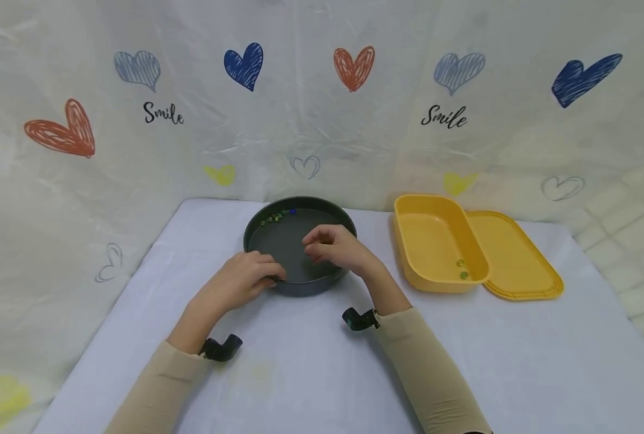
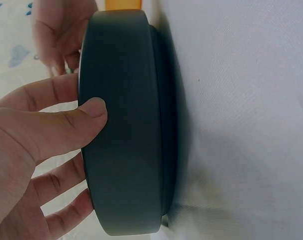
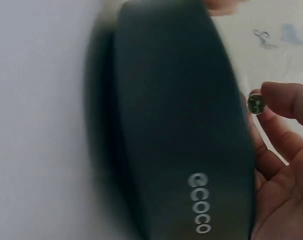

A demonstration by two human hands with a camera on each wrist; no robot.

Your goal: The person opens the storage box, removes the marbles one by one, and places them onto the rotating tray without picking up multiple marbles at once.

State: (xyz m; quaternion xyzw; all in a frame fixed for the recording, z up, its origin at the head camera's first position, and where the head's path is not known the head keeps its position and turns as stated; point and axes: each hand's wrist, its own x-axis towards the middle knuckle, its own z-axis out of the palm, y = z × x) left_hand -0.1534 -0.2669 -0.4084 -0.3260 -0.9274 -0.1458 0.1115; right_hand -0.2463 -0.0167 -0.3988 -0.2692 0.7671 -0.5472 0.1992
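Dark round pan (image 1: 286, 244) (shallow) gripped by left hand (image 1: 243, 278); right hand (image 1: 335, 247) pinches green marble (image 3: 255, 104).

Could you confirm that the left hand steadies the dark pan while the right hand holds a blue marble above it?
Not quite: the marble is green, as the right wrist view shows. The left hand does steady the pan while the right hand pinches it above.

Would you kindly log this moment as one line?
left hand: grips dark pan rim | right hand: pinches green marble above pan | yellow box: two marbles
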